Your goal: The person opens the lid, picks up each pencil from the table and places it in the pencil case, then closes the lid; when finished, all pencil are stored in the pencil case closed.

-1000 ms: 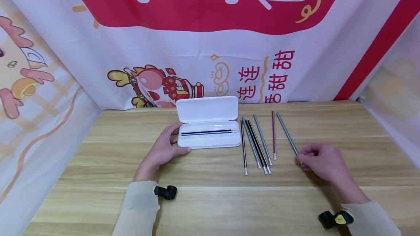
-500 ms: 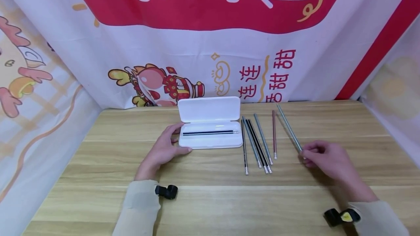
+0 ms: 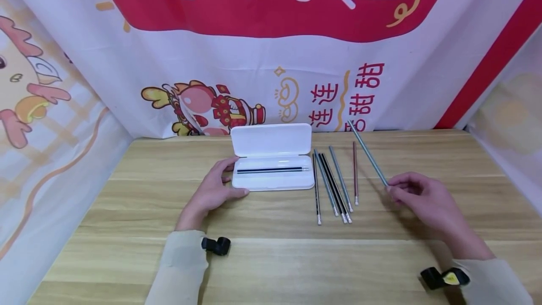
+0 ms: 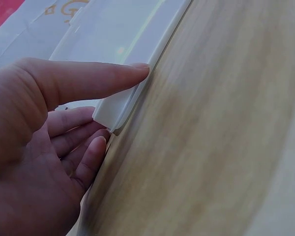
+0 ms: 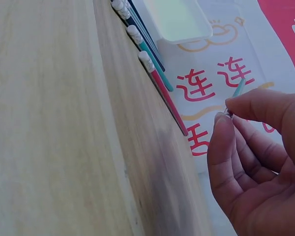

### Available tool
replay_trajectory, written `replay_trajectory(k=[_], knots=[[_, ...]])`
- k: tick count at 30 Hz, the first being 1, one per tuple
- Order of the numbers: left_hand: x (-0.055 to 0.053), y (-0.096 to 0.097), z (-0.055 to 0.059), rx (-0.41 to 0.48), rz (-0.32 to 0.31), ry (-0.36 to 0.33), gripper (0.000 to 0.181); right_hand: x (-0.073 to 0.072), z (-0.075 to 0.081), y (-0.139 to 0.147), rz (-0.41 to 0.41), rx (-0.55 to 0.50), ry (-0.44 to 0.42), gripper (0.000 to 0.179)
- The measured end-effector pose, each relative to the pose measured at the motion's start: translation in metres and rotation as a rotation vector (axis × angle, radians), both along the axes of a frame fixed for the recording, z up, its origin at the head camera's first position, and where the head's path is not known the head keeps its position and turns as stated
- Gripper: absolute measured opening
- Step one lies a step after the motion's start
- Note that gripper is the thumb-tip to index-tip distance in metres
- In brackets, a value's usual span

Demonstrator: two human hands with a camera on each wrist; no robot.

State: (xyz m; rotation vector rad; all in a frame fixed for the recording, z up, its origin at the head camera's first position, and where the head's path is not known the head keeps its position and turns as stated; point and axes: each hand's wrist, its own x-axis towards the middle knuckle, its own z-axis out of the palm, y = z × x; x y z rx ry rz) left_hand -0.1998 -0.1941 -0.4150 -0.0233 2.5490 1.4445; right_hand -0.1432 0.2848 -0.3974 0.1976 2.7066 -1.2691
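Note:
My left hand (image 3: 211,191) grips the left end of an open white pencil case (image 3: 271,183), its thumb along the front edge and its fingers behind the left side. Dark pencils (image 3: 271,170) lie lengthwise inside the case, eraser ends to the right. Over to the right, my right hand (image 3: 425,197) pinches a teal pencil (image 3: 368,153) by its eraser end, between thumb and index finger. That pencil is lifted off the table, slanting up and leftward, and its shadow falls below it. In the right wrist view the pinching fingertips (image 5: 222,118) cover most of the eraser.
Several loose pencils lie right of the case: black ones (image 3: 332,187), teal ones (image 3: 340,178) and a reddish one (image 3: 355,173), erasers toward me. The case's raised lid (image 3: 271,140) stands close to the printed cloth (image 3: 262,65) behind the wooden table (image 3: 271,267).
My right hand has raised the teal pencil from the table, and its far tip has swung up and left to overlap the cloth. The left hand keeps its hold on the case.

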Motion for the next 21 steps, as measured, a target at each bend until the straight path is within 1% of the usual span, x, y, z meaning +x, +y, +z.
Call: replay_trajectory(k=[6,13,16,21], knots=[[-0.001,0.001,0.000,-0.004,-0.008,0.007,0.088,0.002,0.003,-0.002,0.043,0.014,0.011,0.041],[0.000,0.001,-0.002,-0.007,-0.005,0.003,0.089,0.004,0.010,0.000,0.071,0.071,0.026,0.045],[0.001,0.001,-0.002,-0.011,0.006,-0.002,0.089,0.002,0.013,-0.002,0.073,0.063,0.046,0.044],[0.001,0.000,-0.002,-0.012,0.001,0.011,0.089,-0.005,0.020,-0.011,0.082,0.051,0.088,0.037]])
